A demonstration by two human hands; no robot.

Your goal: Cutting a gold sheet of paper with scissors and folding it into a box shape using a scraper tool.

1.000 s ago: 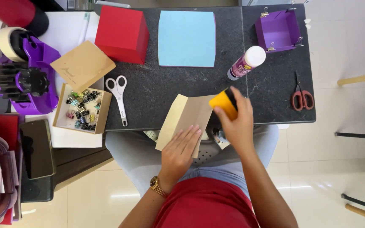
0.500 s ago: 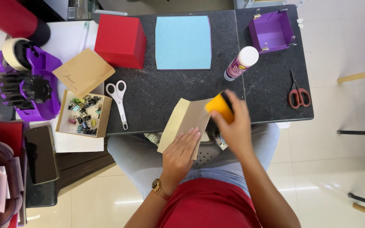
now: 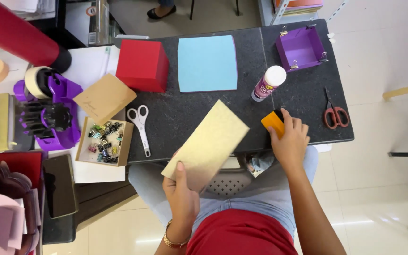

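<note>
Left hand [image 3: 181, 198]: grips the tan card [image 3: 207, 144] by its near corner, now lifted and tilted over the table edge [image 3: 242, 151]; earlier it lay flat under that palm. Right hand [image 3: 289, 141]: closed on the orange block [image 3: 273, 123], now off the card and on the table beside the glue bottle [image 3: 268, 83]. Rubbing apparently finished. Scissors [image 3: 140, 126] idle.

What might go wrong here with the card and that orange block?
The tan card is pinched only at its lower corner by the left hand, so it may sag or slip. The right hand presses the orange block near the table's front edge, close to the glue bottle, which it might topple.
</note>
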